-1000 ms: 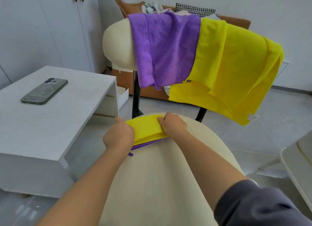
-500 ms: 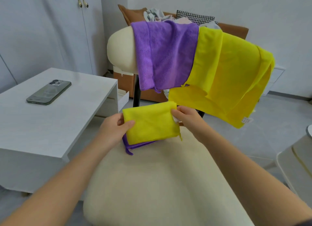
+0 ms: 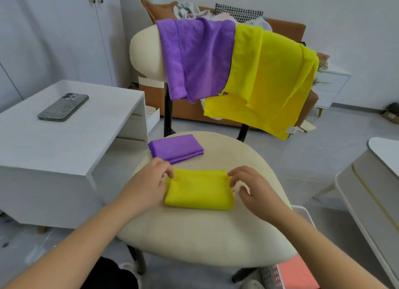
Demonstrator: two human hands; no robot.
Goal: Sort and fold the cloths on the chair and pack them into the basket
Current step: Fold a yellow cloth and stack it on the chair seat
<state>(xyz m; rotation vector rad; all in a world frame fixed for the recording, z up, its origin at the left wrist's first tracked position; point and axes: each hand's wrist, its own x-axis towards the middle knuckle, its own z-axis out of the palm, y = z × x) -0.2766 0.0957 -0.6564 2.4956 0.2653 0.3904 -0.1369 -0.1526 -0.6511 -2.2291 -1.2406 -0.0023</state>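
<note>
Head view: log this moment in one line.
folded yellow cloth on chair seat | left hand, right hand at its far corners | folded purple cloth behind it

A white perforated plastic basket [image 3: 272,275] lies mostly hidden under the cream padded chair seat [image 3: 194,234] and is cut off by the bottom edge, as is the salmon-pink item [image 3: 299,271] by its wall. The draped yellow microfibre cloth [image 3: 269,79] hides much of the brown sofa [image 3: 287,27]; its white label [image 3: 290,129] is too small to read. Whether the left grip [image 3: 149,180] or right grip [image 3: 252,187] pinches the folded yellow cloth [image 3: 198,191] cannot be told.
</note>
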